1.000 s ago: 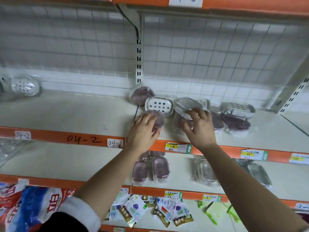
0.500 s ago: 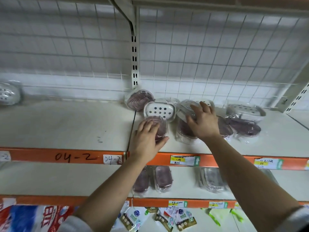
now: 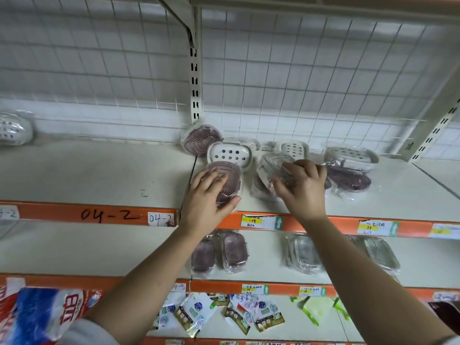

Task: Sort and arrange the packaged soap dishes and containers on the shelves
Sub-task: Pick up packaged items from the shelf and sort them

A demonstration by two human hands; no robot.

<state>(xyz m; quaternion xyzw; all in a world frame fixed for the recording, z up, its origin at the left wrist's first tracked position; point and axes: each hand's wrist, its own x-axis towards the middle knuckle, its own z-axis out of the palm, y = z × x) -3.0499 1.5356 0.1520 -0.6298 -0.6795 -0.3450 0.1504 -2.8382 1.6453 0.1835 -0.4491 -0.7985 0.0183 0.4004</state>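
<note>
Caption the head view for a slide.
Left hand grips a purple soap dish, right hand holds a clear soap dish, at the shelf.

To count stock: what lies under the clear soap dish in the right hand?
A purple soap dish shows partly beneath the clear soap dish. The right hand covers the rest.

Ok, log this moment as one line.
left hand: grips purple soap dish | right hand: grips clear packaged dish | place: upper shelf | stage: arranging

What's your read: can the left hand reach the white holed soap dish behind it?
Probably yes. The left hand grips the purple soap dish, and the white holed soap dish leans directly behind that, face uncovered. It would need to release the purple one first.
</note>
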